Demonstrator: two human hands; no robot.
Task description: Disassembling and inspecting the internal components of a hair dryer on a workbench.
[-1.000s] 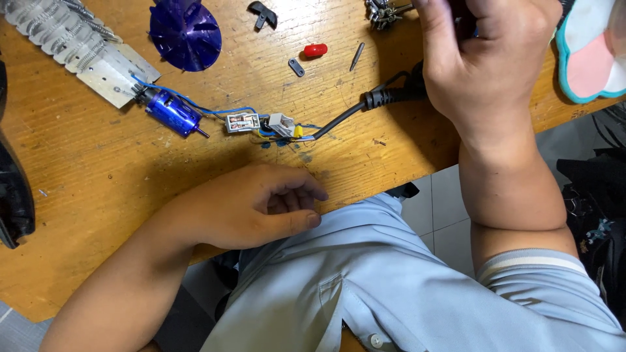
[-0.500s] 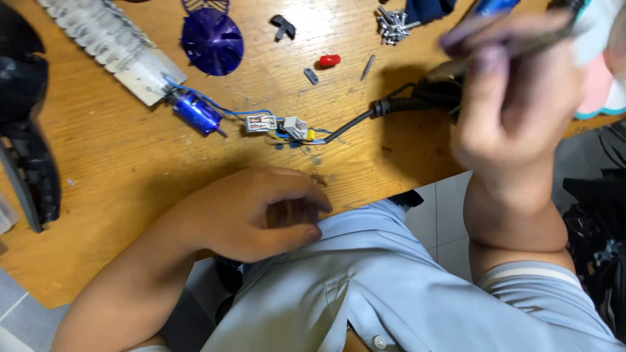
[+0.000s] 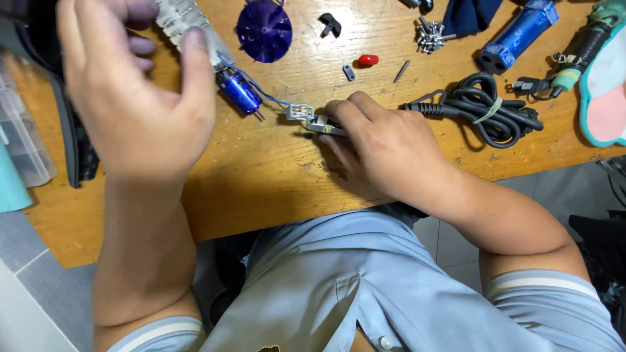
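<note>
Hands over a wooden tabletop, seen from above. Right hand rests knuckles-up on the wood, its fingers curled and pinched on a small grey switch block at the end of the wiring. Just beside it lies a white connector, joined by a blue wire to a blue cylindrical motor. Left hand is raised above the surface, fingers loosely spread, thumb near a pale ribbed heating element; whether it grips this part cannot be told. A coiled black power cord lies right of the right hand. Farther back sit a purple fan wheel, a red cap and a cluster of screws.
</note>
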